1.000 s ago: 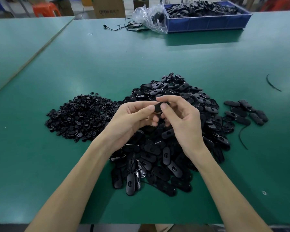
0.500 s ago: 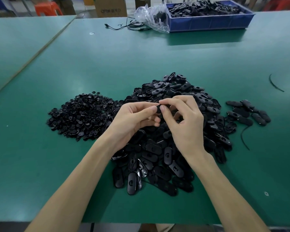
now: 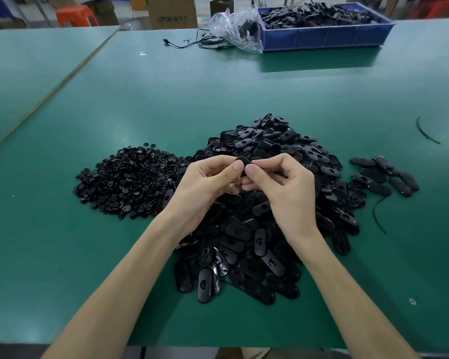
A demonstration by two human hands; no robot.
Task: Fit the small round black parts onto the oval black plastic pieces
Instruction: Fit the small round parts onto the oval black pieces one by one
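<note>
My left hand (image 3: 208,182) and my right hand (image 3: 285,187) meet above the middle of the table and together pinch one oval black piece (image 3: 242,161) between thumbs and fingers. Whether a round part sits on it is hidden by my fingers. Under my hands lies a big heap of oval black pieces (image 3: 265,224). A heap of small round black parts (image 3: 130,180) lies to the left of it. A small group of oval pieces (image 3: 384,177) lies apart at the right.
A blue bin (image 3: 327,35) full of black parts stands at the far right, a crumpled clear bag (image 3: 236,27) and a black cable (image 3: 195,42) beside it. Loose black strips (image 3: 425,132) lie at the right. The green table (image 3: 166,99) borders a second table on the left.
Both hands stayed together over the heap. My fingers curled in tighter around the oval piece, thumbs now pressed close at its near edge.
</note>
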